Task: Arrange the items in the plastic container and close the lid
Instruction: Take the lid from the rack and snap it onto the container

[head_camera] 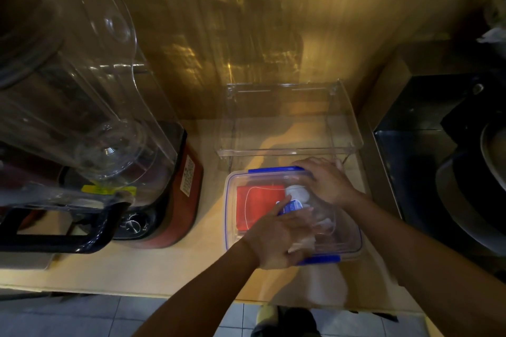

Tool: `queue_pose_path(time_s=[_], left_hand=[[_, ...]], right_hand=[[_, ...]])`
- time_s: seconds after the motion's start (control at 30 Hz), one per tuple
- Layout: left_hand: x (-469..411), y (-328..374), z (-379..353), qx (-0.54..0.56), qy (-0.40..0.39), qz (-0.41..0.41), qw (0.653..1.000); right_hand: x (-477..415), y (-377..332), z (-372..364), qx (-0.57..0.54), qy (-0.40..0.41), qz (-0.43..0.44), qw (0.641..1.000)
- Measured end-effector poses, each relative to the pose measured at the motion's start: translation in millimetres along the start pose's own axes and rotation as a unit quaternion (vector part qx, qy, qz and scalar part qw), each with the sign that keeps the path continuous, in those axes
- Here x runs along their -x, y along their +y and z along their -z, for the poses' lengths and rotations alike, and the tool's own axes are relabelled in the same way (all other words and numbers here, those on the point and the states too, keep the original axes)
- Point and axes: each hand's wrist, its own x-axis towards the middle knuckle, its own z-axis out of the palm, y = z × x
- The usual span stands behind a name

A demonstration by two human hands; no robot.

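Now both hands are pressing flat on the clear plastic lid point(287, 200) of the blue-clipped rectangular container point(232, 232) on the pale bench point(164, 262), left hand point(276, 238) near, right hand point(325, 180) far, neither gripping; uneven pressure risks one corner staying unsealed.

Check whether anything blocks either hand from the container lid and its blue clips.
Nothing visible does. The left hand lies flat on the lid by the near blue clip; the right hand presses the far right corner next to the far clip. The red packet and white items sit inside, under the lid.
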Motion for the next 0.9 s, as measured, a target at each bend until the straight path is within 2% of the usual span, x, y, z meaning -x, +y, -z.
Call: queue_pose_path(time_s=[0.07, 0.13, 0.17, 0.23, 0.3, 0.33, 0.4, 0.43, 0.47, 0.67, 0.9], left_hand=[[7.6, -4.1, -1.6, 0.020, 0.048, 0.120, 0.991], [20.1, -10.7, -6.4, 0.001, 0.069, 0.243, 0.967], [28.1, -13.9, -10.0, -0.004, 0.072, 0.300, 0.951], [42.1, -18.3, -15.5, 0.027, 0.109, 0.393, 0.913], [49.7, -15.5, -17.6, 0.123, 0.184, 0.470, 0.855], [51.2, -12.5, -17.7, 0.198, 0.221, 0.499, 0.814], [52.2, -6.9, -16.1, 0.375, 0.279, 0.505, 0.725], [52.6, -5.3, -13.5, 0.438, 0.300, 0.492, 0.690], [53.7, -5.4, -9.9, 0.470, 0.311, 0.482, 0.671], [66.7, -18.4, 10.6, 0.487, 0.304, 0.522, 0.631], [87.6, -4.4, 59.3, 0.493, 0.339, 0.475, 0.645]], right_hand=[[11.4, 6.1, -1.4, 0.010, 0.015, -0.041, 0.999], [26.2, 14.8, -0.2, -0.030, 0.039, -0.098, 0.994], [35.8, 18.9, 1.2, -0.070, 0.050, -0.113, 0.990], [56.2, 24.2, 3.8, -0.218, 0.065, -0.116, 0.967], [74.7, 22.6, 2.7, -0.364, 0.072, -0.142, 0.918], [80.8, 21.5, 0.1, -0.400, 0.077, -0.175, 0.896], [88.2, 20.4, -7.2, -0.415, 0.091, -0.222, 0.878], [89.6, 20.1, -10.7, -0.410, 0.100, -0.230, 0.877], [90.3, 19.1, -12.3, -0.404, 0.107, -0.234, 0.878], [99.7, 9.6, -6.5, -0.403, 0.127, -0.265, 0.867], [124.9, -16.6, 43.0, -0.423, 0.158, -0.252, 0.856]])
